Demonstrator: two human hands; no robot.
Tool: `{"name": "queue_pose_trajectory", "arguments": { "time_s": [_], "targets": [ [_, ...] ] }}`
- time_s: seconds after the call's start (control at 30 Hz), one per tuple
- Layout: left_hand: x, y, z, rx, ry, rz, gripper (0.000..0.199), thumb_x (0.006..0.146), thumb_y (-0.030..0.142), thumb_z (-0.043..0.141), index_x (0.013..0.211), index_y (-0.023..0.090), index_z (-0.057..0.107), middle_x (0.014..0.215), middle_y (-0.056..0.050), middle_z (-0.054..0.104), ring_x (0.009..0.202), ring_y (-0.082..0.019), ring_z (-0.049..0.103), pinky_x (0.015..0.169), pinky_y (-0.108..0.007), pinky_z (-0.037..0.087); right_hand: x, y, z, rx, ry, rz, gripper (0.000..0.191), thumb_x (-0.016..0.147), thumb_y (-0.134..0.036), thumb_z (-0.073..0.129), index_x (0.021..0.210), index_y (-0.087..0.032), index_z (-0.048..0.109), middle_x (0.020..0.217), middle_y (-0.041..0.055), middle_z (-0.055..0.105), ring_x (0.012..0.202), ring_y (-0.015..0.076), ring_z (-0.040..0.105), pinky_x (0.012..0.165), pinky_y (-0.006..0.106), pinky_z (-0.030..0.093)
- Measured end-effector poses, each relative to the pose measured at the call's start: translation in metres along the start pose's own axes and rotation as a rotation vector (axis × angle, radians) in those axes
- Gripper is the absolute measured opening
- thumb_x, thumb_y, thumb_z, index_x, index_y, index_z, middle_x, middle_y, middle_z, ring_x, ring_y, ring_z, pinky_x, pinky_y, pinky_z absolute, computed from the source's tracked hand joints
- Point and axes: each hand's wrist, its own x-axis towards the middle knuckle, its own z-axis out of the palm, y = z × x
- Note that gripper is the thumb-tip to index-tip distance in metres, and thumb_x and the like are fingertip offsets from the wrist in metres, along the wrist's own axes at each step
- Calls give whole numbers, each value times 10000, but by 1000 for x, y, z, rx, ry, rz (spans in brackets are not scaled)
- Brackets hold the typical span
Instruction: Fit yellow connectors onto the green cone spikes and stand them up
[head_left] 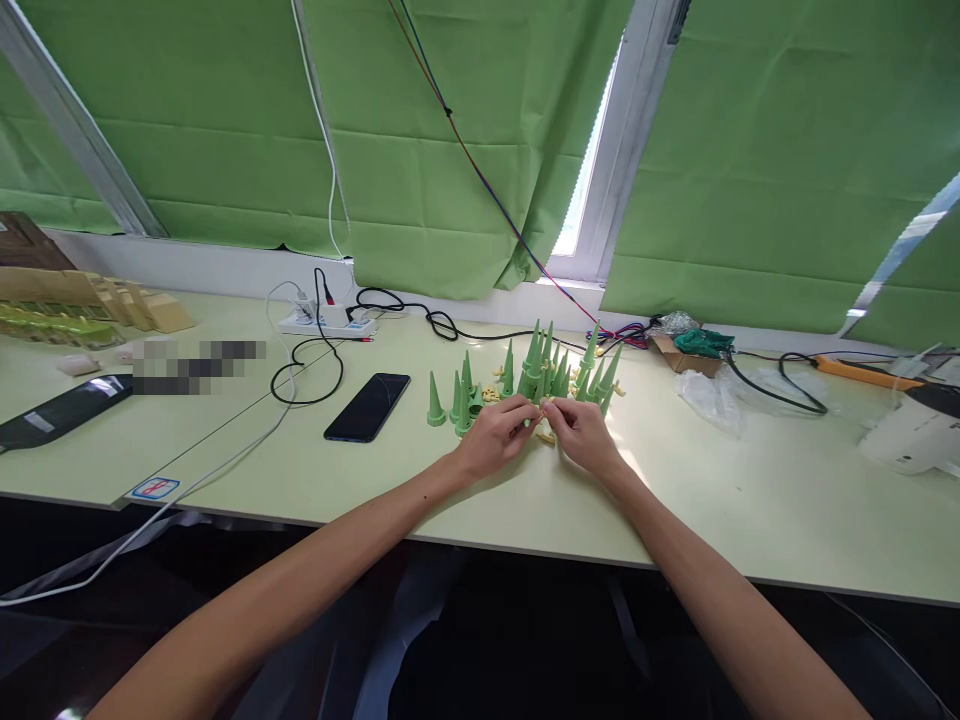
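Observation:
My left hand point(499, 436) and my right hand point(583, 434) meet fingertip to fingertip over the table, both closed in a pinch. What sits between them is small and mostly covered by the fingers; a hint of yellow shows there. Just beyond stand several green plastic cones point(534, 365) with ribbed bases, most of them upright and close together. One green cone point(436, 402) stands apart at the left end of the group. Small yellow plastic pieces point(491, 393) lie among the cones, and another yellow piece point(547, 438) rests under my fingers.
A black phone point(367, 407) lies left of the cones. Behind it are a white power strip point(330, 322) and looping cables. To the right are a small cardboard box point(679, 355), a clear plastic bag point(709, 400) and a white device point(911, 430). Green curtains point(465, 190) hang behind the table.

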Motion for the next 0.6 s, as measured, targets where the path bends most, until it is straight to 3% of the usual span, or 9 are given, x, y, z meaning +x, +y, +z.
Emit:
{"name": "queue_pose_trajectory", "arguments": {
  "time_s": [0.43, 0.6],
  "targets": [
    [0, 0, -1, -21, -46, -8, 180, 975, 206, 475, 900, 174, 635, 839, -54, 633, 679, -123, 556, 584, -240, 436, 0, 2, 0, 1, -34, 15, 489, 969, -463, 411, 572, -204, 291, 522, -43, 275, 507, 102, 257, 508, 284, 217],
    [2, 4, 3, -58, 6, -104, 181, 975, 241, 503, 876, 166, 636, 816, -40, 617, 637, -105, 528, 550, -229, 418, 2, 0, 1, 21, 9, 37, 502, 968, -472, 409, 560, -203, 293, 520, -42, 267, 511, 101, 255, 506, 279, 213]
  ]
}}
